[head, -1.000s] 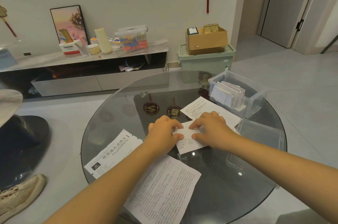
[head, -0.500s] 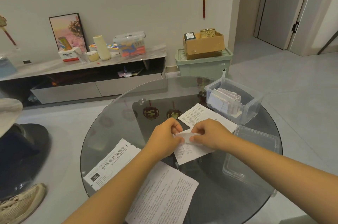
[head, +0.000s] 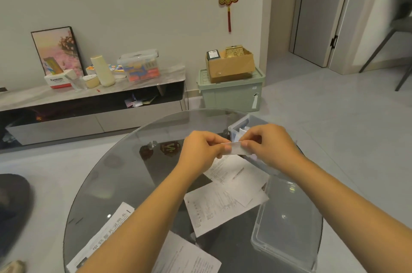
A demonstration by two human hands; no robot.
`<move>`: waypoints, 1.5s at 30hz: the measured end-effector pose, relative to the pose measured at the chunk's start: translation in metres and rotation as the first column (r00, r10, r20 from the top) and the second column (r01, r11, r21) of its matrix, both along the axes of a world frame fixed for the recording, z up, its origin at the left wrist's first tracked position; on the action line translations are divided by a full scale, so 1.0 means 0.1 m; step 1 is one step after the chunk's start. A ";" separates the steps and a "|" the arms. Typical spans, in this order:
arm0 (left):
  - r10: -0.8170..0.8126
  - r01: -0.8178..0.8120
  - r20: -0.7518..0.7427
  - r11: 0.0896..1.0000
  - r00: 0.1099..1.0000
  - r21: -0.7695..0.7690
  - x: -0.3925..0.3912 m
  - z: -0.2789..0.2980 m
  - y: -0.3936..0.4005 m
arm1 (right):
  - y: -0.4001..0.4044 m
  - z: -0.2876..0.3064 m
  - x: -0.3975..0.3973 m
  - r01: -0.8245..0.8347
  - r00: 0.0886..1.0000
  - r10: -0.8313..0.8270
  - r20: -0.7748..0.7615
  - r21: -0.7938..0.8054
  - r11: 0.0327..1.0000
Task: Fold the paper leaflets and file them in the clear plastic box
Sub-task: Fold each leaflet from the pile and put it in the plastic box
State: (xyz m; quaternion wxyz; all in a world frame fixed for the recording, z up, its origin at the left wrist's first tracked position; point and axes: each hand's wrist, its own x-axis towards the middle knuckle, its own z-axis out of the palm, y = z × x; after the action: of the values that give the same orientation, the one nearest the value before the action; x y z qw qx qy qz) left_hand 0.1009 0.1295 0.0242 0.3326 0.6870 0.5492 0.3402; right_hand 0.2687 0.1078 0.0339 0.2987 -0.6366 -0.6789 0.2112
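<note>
A small folded white leaflet (head: 235, 148) hangs above the round glass table (head: 124, 172), pinched at its two ends. My left hand (head: 201, 146) pinches its left end and my right hand (head: 267, 146) pinches its right end. Just behind my right hand stands the clear plastic box (head: 237, 126), with folded papers standing inside it; my hand hides most of it. Two unfolded leaflets lie overlapped on the glass below my hands, one nearer the box (head: 236, 174) and one nearer me (head: 214, 208).
The box's clear lid (head: 287, 223) lies on the table's right side. Two more leaflets lie at the near left edge, one with large print (head: 104, 234) and one under my forearm (head: 187, 257). A low TV cabinet (head: 89, 103) and a green storage bin (head: 231, 92) stand beyond the table.
Both hands lifted the folded leaflet off the table and carried it up and right toward the clear box. The sheet beneath it now lies uncovered.
</note>
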 end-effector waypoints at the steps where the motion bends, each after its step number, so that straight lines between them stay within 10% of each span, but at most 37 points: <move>1: -0.013 0.013 0.004 1.000 1.000 0.000 0.06 0.03 0.06 | 0.03 0.02 0.05 0.021 1.000 -0.021 0.012 0.005 1.000; 11: -0.154 0.152 0.014 0.985 0.988 0.079 0.69 -0.04 0.72 | 0.35 -0.09 0.54 0.314 0.946 -0.320 0.049 0.106 0.943; 17: -0.258 0.444 -0.536 0.860 0.804 0.251 0.78 -0.18 0.93 | 0.47 -0.16 0.61 0.401 0.891 -0.428 0.151 0.180 0.898; 23: -0.239 0.613 -0.758 0.748 0.607 0.255 0.85 -0.36 0.99 | 0.61 -0.26 0.50 0.373 0.849 -0.404 0.341 0.156 0.915; 45: -0.248 0.596 -0.734 0.761 0.633 0.256 0.86 -0.39 1.03 | 0.61 -0.23 0.41 0.400 0.766 -0.450 0.459 0.207 0.893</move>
State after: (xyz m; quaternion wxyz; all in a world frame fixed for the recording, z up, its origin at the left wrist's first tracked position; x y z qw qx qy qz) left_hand 0.1868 0.2325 -0.0149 0.0086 0.9326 0.3444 0.1074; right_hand 0.3092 0.1688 0.0105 0.1850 -0.7908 -0.5798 -0.0656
